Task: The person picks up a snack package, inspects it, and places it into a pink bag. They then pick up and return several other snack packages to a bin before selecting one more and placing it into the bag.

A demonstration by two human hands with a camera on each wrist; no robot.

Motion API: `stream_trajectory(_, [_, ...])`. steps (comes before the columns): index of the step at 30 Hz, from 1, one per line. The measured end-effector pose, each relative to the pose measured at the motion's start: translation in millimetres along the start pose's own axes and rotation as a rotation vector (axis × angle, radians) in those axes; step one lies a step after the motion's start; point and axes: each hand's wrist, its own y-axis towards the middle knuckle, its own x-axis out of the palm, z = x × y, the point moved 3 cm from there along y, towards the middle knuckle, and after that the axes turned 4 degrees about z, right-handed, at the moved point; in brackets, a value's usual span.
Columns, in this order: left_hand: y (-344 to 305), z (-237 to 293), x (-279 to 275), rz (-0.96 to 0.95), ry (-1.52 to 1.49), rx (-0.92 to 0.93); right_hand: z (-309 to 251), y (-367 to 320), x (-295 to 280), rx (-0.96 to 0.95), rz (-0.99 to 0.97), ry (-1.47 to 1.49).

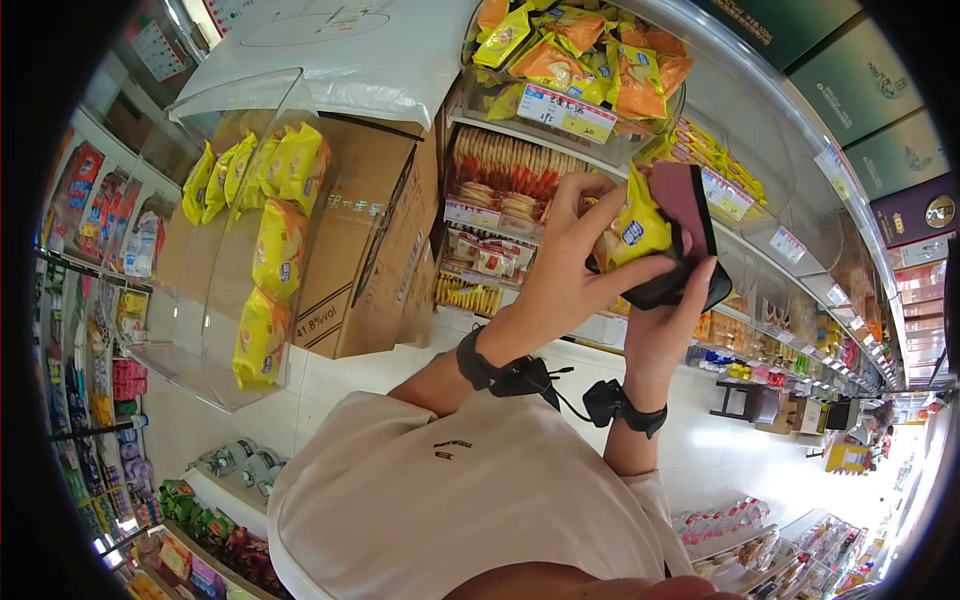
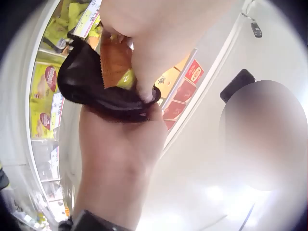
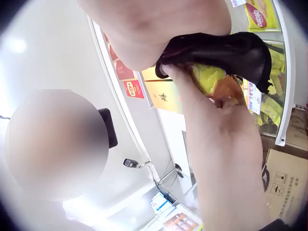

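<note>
In the head view my left hand (image 1: 570, 265) holds a yellow and orange snack packet (image 1: 645, 228) with bent fingers. The packet sits partway inside the mouth of a small black pouch (image 1: 684, 205) with a mauve panel. My right hand (image 1: 660, 335) grips that pouch from below, its thumb up along the outer side. In the left wrist view the packet's orange zigzag edge (image 2: 114, 62) shows above the dark pouch (image 2: 89, 79), and my left thumb lies at the pouch's rim. The right wrist view shows the pouch (image 3: 219, 53) overlapping the packet (image 3: 211, 79); the packet's lower end is hidden.
A clear bin (image 1: 565, 110) heaped with similar packets stands beyond my hands, above shelves of packed snacks (image 1: 505, 175). At left a tilted clear bin (image 1: 190, 330) holds several yellow packets beside a cardboard box (image 1: 365, 230). Dark green boxes (image 1: 850, 90) line the upper right.
</note>
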Motion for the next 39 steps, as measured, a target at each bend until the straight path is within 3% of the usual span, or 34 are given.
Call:
stream_trajectory(3, [2, 0, -1, -0.075, -0.031, 0.044, -3, 4, -1, 0.218, 0.084, 0.263])
stream_trajectory(8, [7, -3, -17, -0.111, 0.060, 0.049, -13, 3, 4, 0.149, -0.006, -0.333])
stream_trajectory(9, [8, -4, -18, -0.108, 0.091, 0.069, -14, 4, 4, 0.054, -0.032, -0.387])
stream_trajectory(12, [6, -5, -12, -0.076, -0.163, -0.116, -4, 2, -1, -0.354, -0.086, -0.579])
stream_trajectory(13, [5, -5, -10, -0.090, -0.162, -0.058, -4, -3, -2, -0.504, -0.108, -0.650])
stream_trajectory(14, [4, -7, -9, -0.099, -0.159, -0.001, 0, -5, -2, -0.518, -0.074, -0.645])
stream_trajectory(20, [7, 12, -17, 0.020, -0.142, 0.113, -23, 5, 40, 0.054, -0.168, 0.397])
stream_trajectory(22, [7, 10, -20, 0.055, -0.120, 0.084, -33, -4, 54, 0.023, -0.164, 0.351])
stream_trajectory(25, [2, -1, -24, 0.131, -0.258, -0.035, -36, -10, 65, -0.333, -0.191, -0.015])
stream_trajectory(26, [2, -1, -27, 0.152, -0.326, -0.075, -33, -6, 63, -0.327, -0.197, -0.055])
stream_trajectory(29, [5, -7, -34, 0.099, -0.419, -0.104, -31, 1, 49, -0.137, -0.228, 0.004])
stream_trajectory(33, [5, -7, -32, 0.008, -0.360, -0.096, -19, 1, 37, 0.092, -0.038, 0.315])
stream_trajectory(36, [4, -4, -37, -0.018, -0.155, 0.001, -24, 1, 38, 0.142, -0.067, 0.459])
stream_trajectory(39, [6, -2, -39, 0.067, -0.147, 0.041, -21, 7, 32, 0.219, 0.003, 0.592])
